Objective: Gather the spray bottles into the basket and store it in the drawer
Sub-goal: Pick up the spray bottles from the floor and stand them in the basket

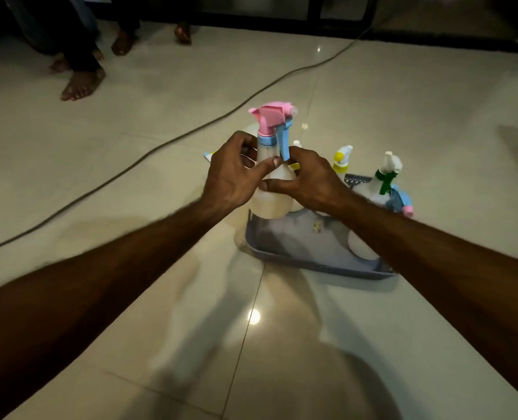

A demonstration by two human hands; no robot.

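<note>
A translucent spray bottle (271, 189) with a pink head and blue trigger is held upright above the far left corner of the blue basket (312, 262), which sits on the tiled floor (160, 344). Both forearms reach in from the lower corners and meet at the bottle. The left hand (230, 174) wraps the neck and shoulder from the nine o'clock side, its thumb lying across the front of the bottle, so this grip is clamped on the bottle. The right hand (309, 180) comes in from three o'clock, thumb pressed on the bottle's body and fingers curled round just below the trigger; this grip too is closed on the bottle.

In the basket, at about two o'clock from the held bottle, stand a yellow-capped bottle (341, 160) and a white-headed bottle with a green collar (383, 180); a pink and blue spray head (403, 204) pokes out at the basket's right edge. The right forearm hides much of the basket's right side, and a pale round bottle base (360, 247) shows beneath it. The hands cover what stands right behind them. A small blue and yellow piece (208, 155) peeks out at nine o'clock, too hidden to identify.

A dark cable (160, 144) runs across the floor from lower left to upper right. Bare feet (82, 86) of other people stand at eleven o'clock, dim and cut off.
</note>
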